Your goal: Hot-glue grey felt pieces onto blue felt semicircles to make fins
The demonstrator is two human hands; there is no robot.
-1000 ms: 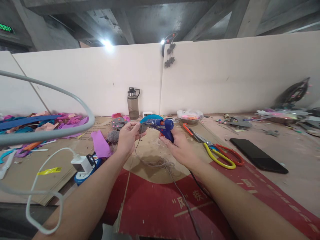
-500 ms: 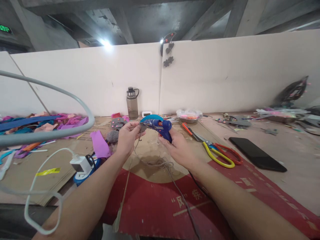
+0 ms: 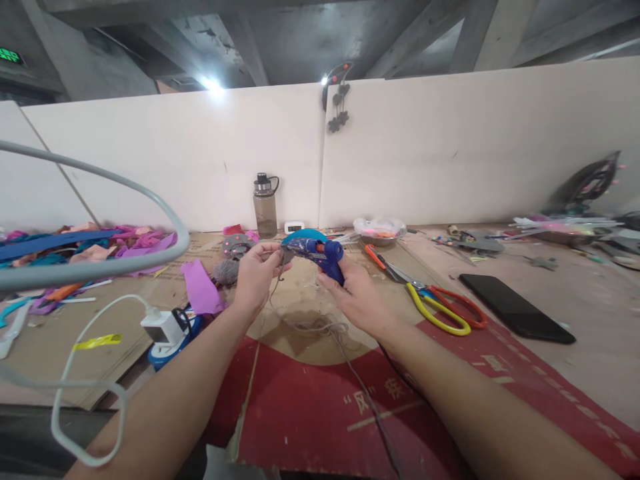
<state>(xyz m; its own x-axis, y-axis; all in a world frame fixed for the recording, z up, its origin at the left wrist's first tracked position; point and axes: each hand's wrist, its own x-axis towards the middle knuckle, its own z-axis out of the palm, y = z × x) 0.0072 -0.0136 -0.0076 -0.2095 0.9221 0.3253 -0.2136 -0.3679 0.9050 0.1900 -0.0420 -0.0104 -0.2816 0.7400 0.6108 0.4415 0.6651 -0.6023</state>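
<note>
A blue hot glue gun (image 3: 327,257) is gripped in my right hand (image 3: 357,293), its nozzle pointing left. My left hand (image 3: 257,273) pinches a small grey piece (image 3: 287,255) right at the nozzle; its exact shape is too small to make out. Grey yarn (image 3: 320,325) hangs from the left fingers and lies in loose loops on the cardboard (image 3: 300,413) below. A ball of grey yarn (image 3: 227,272) sits just left of my left hand. Behind the glue gun shows the top of a blue round object (image 3: 304,235).
Scissors (image 3: 440,307) with yellow and red handles and a black phone (image 3: 515,308) lie to the right. A water bottle (image 3: 265,207) stands at the back wall. On the left are a white charger plug (image 3: 163,328), purple fabric (image 3: 201,288) and a grey cable loop (image 3: 170,220) close to the camera.
Both hands keep the same hold, with the glue gun's nozzle staying at the grey piece. The view has shifted very slightly.
</note>
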